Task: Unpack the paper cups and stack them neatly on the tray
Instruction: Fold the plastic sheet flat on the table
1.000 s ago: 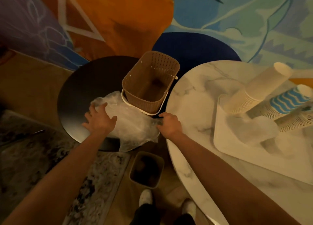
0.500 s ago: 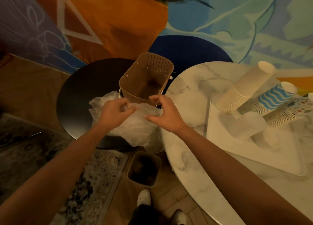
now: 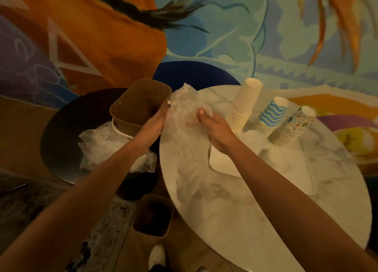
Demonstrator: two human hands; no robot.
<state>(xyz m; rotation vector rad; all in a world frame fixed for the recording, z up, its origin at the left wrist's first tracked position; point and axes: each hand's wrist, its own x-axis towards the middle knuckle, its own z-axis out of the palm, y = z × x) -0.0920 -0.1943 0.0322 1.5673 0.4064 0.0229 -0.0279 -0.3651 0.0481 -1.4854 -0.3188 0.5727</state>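
Marbled white counter [image 3: 245,210] carries the tray [image 3: 223,161], and on the tray's far side three tilted stacks of paper cups lean side by side: a plain white stack [image 3: 245,105], a blue-waved stack [image 3: 271,116] and a patterned stack [image 3: 292,126]. Both bare forearms reach forward and converge just left of the tray, holding up a clear plastic wrapper [image 3: 184,116] between them. The right hand [image 3: 216,128] has its thumb raised against the film and its fingers curled round it; the left hand [image 3: 152,124] grips the wrapper's other edge (its fingertips are hidden behind the plastic). Farther left of the tray stands a perforated brown basket [image 3: 139,105] beside more crumpled plastic [image 3: 102,142].
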